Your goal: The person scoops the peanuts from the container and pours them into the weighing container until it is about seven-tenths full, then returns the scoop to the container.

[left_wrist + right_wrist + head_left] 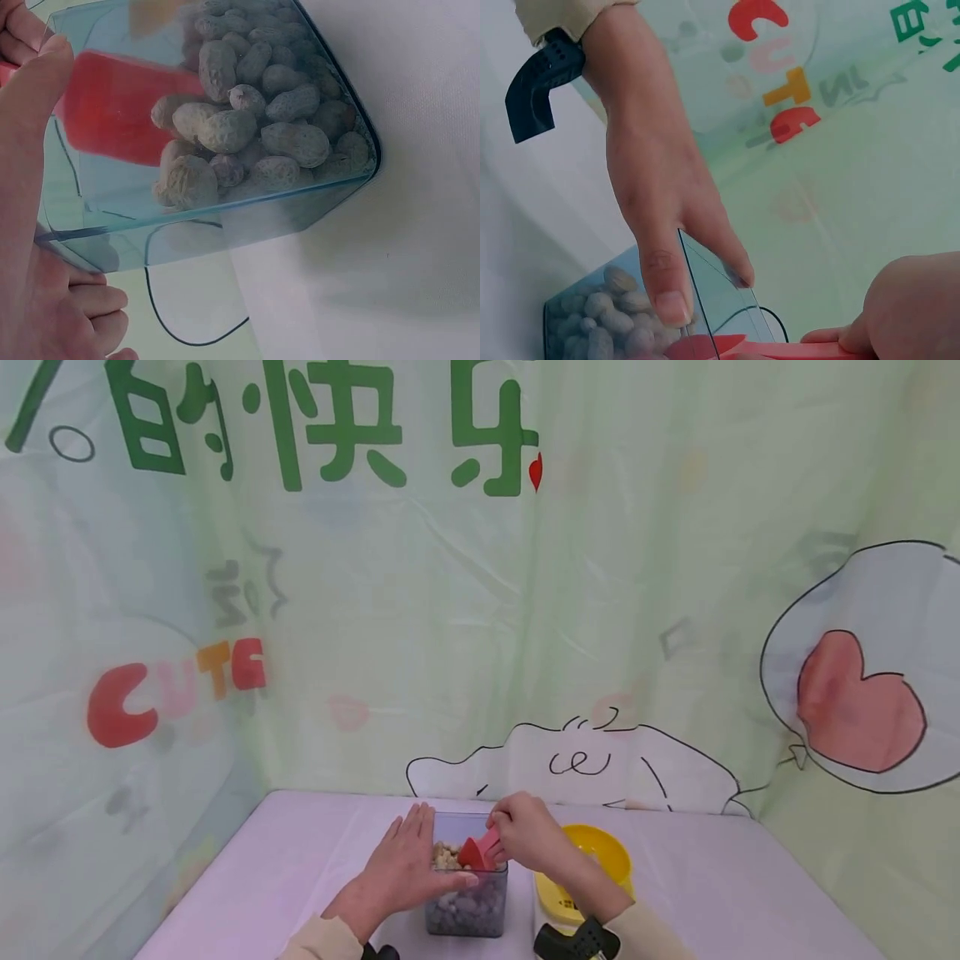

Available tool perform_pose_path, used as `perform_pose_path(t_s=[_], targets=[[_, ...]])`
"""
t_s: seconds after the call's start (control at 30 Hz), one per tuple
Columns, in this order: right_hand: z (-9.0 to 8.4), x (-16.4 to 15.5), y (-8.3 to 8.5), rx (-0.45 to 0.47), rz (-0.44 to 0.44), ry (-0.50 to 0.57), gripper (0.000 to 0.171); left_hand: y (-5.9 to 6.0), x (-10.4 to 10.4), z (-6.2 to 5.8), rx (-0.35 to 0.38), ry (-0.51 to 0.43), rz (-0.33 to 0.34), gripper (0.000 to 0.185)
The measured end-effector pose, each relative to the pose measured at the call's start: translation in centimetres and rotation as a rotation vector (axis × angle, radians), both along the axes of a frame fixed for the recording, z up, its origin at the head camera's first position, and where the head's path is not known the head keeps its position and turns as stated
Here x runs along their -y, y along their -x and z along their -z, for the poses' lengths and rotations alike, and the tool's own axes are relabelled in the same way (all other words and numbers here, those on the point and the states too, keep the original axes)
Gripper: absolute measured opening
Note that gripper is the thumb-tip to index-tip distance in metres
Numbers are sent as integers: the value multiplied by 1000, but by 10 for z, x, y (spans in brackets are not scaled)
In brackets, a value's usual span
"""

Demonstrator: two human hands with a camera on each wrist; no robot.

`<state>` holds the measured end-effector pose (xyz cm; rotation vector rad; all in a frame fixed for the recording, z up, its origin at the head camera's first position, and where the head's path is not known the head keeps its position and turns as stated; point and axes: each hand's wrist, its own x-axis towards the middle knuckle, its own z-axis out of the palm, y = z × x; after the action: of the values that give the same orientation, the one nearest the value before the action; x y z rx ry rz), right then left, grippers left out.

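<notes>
A clear square-sided container (pixel 465 825) of unshelled peanuts (pixel 225 131) stands on the table in front of me. My left hand (pixel 401 870) braces its near left corner, with straight fingers along the left side and the thumb reaching across the front rim. Over the right part of the opening, my right hand (pixel 528 835) grips the handle of a red scoop (pixel 477 853). Seen through the wall in the left wrist view, the scoop's head dips inside the container, its front edge against the nuts. The right hand's fingertips are partly hidden in the head view.
Just right of the container, a yellow bowl (pixel 596 847) sits on a yellow and white base (pixel 557 900) like a kitchen scale, partly behind my right forearm. The table (pixel 690 877) has a pale cloth. A printed curtain (pixel 450 652) hangs behind and at the sides.
</notes>
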<state>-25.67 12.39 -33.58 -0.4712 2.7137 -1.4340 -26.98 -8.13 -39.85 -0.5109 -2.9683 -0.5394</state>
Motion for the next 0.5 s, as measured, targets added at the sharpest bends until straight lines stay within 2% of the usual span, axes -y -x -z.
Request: perform_pose_path(t_s=[0.23, 0.37, 0.5], targets=[[4, -3, 0, 78, 77, 64, 22, -1, 2, -1, 10, 20, 1, 124], [6, 4, -2, -36, 45, 32, 19, -1, 1, -2, 8, 12, 2, 124], [11, 11, -4, -240, 15, -70, 16, -2, 0, -2, 4, -13, 7, 121]])
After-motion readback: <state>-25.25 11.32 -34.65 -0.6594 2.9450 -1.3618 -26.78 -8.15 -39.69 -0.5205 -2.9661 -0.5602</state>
